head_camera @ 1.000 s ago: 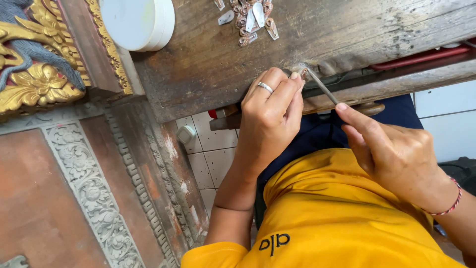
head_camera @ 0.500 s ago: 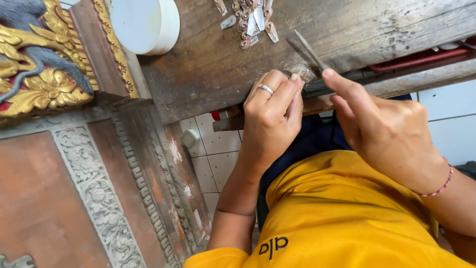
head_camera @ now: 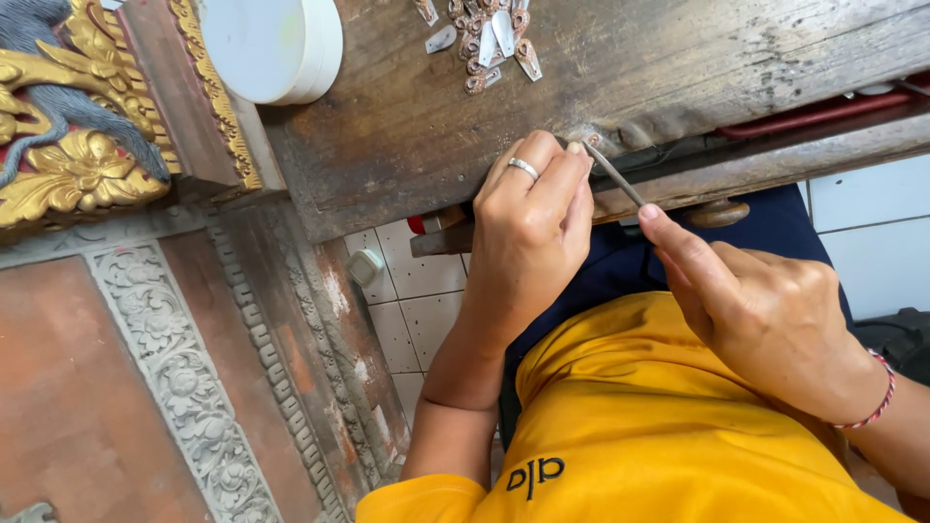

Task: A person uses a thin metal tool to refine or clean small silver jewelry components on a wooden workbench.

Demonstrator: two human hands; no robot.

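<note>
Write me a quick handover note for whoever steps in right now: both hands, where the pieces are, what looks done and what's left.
Left hand: fingertips pinch a tiny piece, mostly hidden, against the edge of the wooden bench.
Right hand: holds a thin file, its tip at the left fingertips.
Pieces: a small pile of metal bits lies on the bench's far side, beside a white round box.
Done: cannot tell which bits are finished.
Left: the piece in hand is under the file.

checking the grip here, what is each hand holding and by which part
The right hand holds a thin metal file by its near end, index finger along it. The left hand pinches something tiny at its fingertips against the wooden bench edge; what it is cannot be told.
</note>
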